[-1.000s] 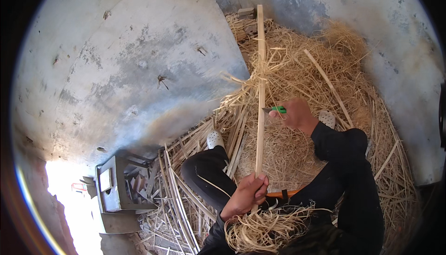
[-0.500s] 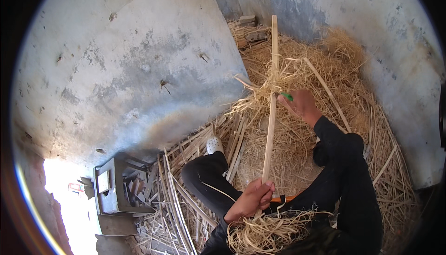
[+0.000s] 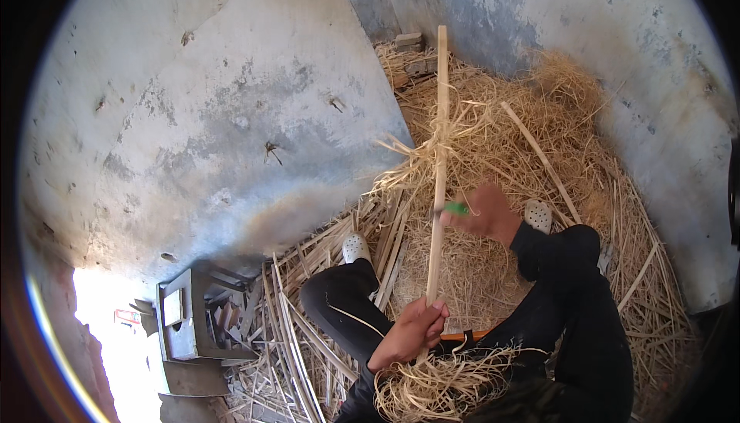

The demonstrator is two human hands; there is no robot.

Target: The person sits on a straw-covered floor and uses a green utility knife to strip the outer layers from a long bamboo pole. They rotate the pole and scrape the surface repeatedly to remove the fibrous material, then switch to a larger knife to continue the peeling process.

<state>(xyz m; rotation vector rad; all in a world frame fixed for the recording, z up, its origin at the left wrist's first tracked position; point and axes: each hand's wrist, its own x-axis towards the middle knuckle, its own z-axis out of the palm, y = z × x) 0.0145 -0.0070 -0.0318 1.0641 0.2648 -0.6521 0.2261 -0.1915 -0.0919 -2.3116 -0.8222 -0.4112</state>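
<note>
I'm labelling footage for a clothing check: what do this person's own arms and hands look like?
The bare left hand and bare right hand wear no gloves. Long, black fabric sleeves cover the forearms down to about the wrists, with no marking that shows. The right hand is blurred, so finer details cannot be told.

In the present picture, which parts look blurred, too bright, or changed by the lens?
Head view, centre: the right hand and knife are smeared, while the left hand looks sharper; head view, lower left: the opening is burnt out to white, with coloured flare along the rim; head view, edges: the fisheye leaves the corners black.
</note>
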